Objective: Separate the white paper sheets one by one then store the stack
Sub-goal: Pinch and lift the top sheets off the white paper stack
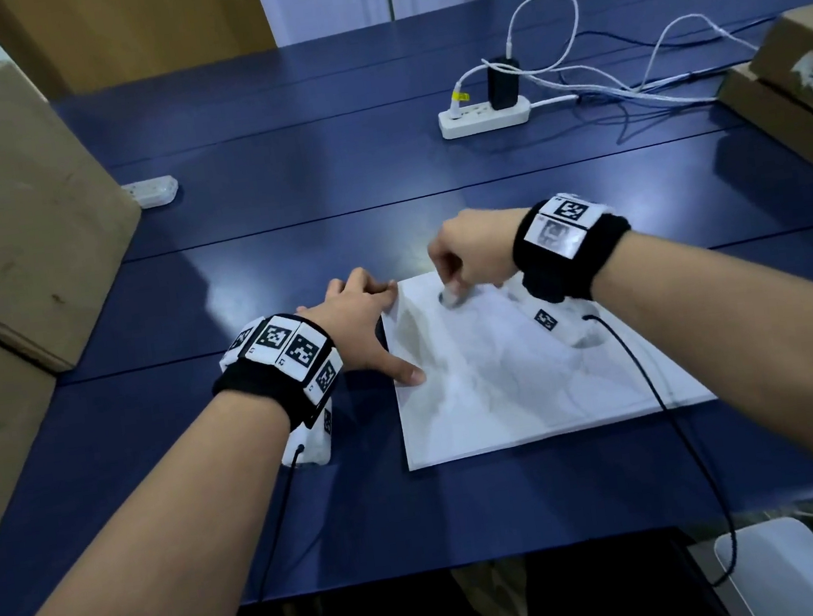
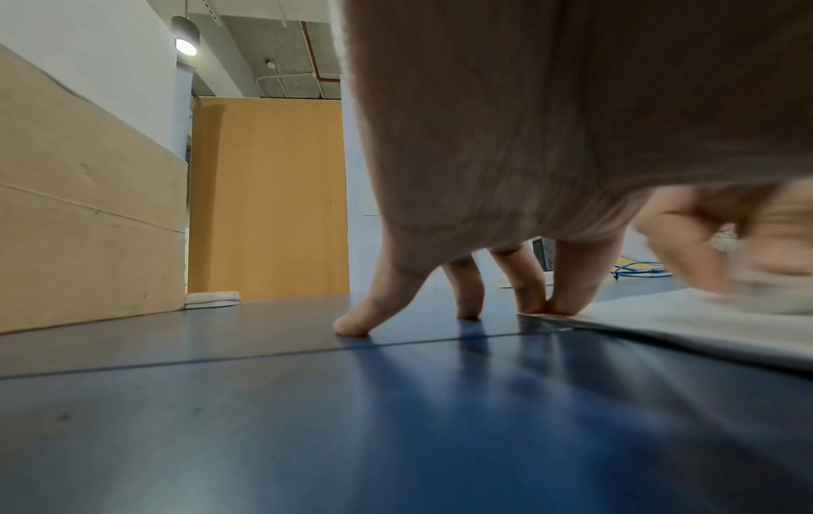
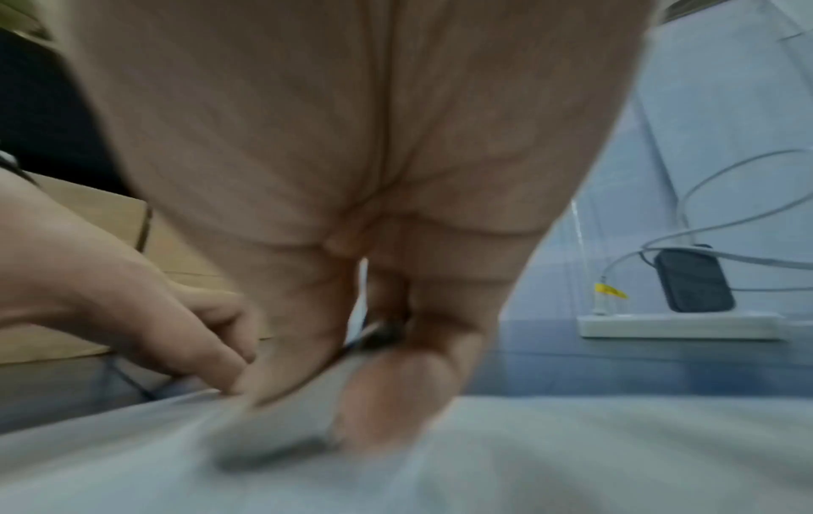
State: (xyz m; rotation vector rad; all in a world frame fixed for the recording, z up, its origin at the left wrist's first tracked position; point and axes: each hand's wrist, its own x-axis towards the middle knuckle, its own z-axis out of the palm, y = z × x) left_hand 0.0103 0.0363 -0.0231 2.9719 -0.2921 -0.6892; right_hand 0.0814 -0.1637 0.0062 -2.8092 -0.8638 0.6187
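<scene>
Paper stack (image 1: pixel 531 384) lies under both your hands: left grip (image 1: pixel 367 335) spread, fingertips (image 2: pixel 558 307) pressing its edge; right grip (image 1: pixel 461 270) pinching the top sheet (image 3: pixel 273 427).

Left hand (image 1: pixel 363 328) presses paper stack (image 1: pixel 531 384); right hand (image 1: pixel 474 253) pinches its top sheet.

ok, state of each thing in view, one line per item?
paper stack: flat on table, far-left corner lifted
left hand: fingers spread, pressing stack's left edge
right hand: pinching the top sheet's corner
power strip: black adapter and white cables plugged in
</scene>
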